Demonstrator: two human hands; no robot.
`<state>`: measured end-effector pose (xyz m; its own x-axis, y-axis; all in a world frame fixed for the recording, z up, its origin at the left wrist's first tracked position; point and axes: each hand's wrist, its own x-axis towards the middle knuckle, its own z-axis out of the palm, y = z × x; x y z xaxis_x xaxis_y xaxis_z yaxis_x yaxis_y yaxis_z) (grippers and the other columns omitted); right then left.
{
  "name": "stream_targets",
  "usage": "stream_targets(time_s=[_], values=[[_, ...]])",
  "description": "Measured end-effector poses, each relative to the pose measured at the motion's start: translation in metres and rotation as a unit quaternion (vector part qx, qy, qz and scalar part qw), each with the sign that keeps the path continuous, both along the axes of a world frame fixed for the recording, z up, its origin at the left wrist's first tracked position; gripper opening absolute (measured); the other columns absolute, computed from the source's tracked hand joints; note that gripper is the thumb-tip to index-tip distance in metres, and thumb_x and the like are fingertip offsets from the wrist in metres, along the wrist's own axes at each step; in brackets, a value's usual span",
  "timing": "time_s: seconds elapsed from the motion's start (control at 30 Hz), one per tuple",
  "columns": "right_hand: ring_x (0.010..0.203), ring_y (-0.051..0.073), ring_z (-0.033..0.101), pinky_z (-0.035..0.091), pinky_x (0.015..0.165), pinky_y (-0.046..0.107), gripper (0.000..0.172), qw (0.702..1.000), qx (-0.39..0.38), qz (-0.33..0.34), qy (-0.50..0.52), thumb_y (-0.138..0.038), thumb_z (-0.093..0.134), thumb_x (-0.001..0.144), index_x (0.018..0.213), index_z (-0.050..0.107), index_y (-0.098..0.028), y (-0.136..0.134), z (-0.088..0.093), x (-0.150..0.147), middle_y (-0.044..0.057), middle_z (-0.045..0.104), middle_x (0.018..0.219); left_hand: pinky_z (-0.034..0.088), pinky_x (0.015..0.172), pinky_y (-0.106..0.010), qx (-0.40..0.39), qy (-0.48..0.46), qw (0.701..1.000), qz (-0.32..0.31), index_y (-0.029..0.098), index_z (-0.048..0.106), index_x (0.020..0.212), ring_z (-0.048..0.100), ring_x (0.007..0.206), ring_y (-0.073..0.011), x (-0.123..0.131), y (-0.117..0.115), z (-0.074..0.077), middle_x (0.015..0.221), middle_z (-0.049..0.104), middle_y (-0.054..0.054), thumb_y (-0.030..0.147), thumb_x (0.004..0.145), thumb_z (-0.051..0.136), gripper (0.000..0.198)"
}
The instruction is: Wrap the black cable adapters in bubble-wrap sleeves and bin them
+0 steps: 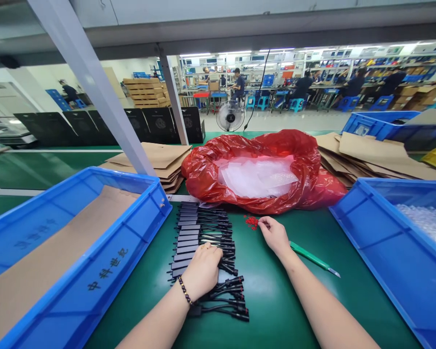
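Observation:
A row of black boxes with short cables and connectors [189, 237] lies across the green bench top. My left hand [205, 269], with a beaded bracelet at its wrist, rests over the row, fingers curled down around a black cable; the fingertips are hidden. Nearer to me, several connectors [241, 303] show small red rings at their ends. To the right of the row is a small heap of red rings [252, 222]. My right hand [275, 236] pinches at the heap's right edge, thumb and forefinger together on a red ring. Beside that wrist lies a green-handled knife [310, 257], blade pointing away from the hand.
Blue bins stand left [131, 242] and right [370, 228]; the right one holds clear plastic pieces. A red plastic bag [210, 182] full of white pouches sits behind the rings. Cardboard sheets [385, 155], a metal post [94, 82] and a fan [230, 116] are farther back.

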<state>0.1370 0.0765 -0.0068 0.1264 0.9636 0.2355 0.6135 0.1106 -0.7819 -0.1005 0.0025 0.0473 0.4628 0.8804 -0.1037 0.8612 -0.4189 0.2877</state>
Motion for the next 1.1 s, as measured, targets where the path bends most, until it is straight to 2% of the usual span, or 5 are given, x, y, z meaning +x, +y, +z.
stream_targets(time_s=[0.27,0.57,0.7,0.87,1.1], values=[[0.061,0.018,0.055,0.042,0.065,0.031,0.02,1.0,0.001,0.012,0.028,-0.036,0.046,0.07,0.071,0.058,-0.02,0.002,-0.002,0.003,0.003,0.062,0.067,0.038,0.083,-0.033,-0.115,-0.16,0.979,0.057,0.017,0.062,0.088,0.051,0.088,-0.0213,-0.001,0.008,0.006,0.089,0.062,-0.006,0.005,0.063,0.048,0.032],[0.06,0.017,0.058,0.048,0.061,0.032,0.022,0.986,-0.052,0.051,0.149,-0.036,0.048,0.068,0.076,0.058,-0.017,-0.006,0.006,-0.004,0.005,0.063,0.069,0.039,0.056,-0.023,-0.275,-0.271,0.917,0.1,0.015,0.056,0.074,0.051,0.055,-0.0118,-0.008,0.034,-0.002,0.055,0.053,0.005,0.016,0.057,0.055,0.017],[0.043,0.015,0.056,0.045,0.039,0.025,0.021,0.951,-0.149,0.122,0.243,-0.036,0.051,0.066,0.072,0.053,-0.016,-0.031,0.011,-0.033,-0.002,0.055,0.05,0.039,0.055,-0.023,-0.323,-0.323,0.885,0.095,0.016,0.05,0.064,0.052,0.05,-0.0105,-0.008,0.039,-0.001,0.052,0.05,0.007,0.019,0.054,0.056,0.013],[0.046,0.012,0.06,0.046,0.039,0.019,0.025,0.862,-0.247,0.148,0.417,-0.033,0.065,0.058,0.071,0.052,-0.016,-0.054,0.014,-0.068,-0.005,0.054,0.054,0.036,0.052,-0.022,-0.361,-0.339,0.866,0.072,0.015,0.053,0.063,0.05,0.048,-0.0091,-0.005,0.04,0.002,0.052,0.053,0.006,0.018,0.052,0.06,0.013],[0.043,0.01,0.057,0.048,0.04,0.021,0.023,0.866,-0.235,0.126,0.423,-0.033,0.066,0.062,0.07,0.052,-0.016,-0.058,0.014,-0.079,-0.004,0.057,0.057,0.039,0.058,-0.022,-0.395,-0.346,0.851,0.032,0.015,0.058,0.068,0.053,0.058,-0.0095,0.0,0.043,0.005,0.063,0.061,0.005,0.011,0.047,0.067,0.023]])
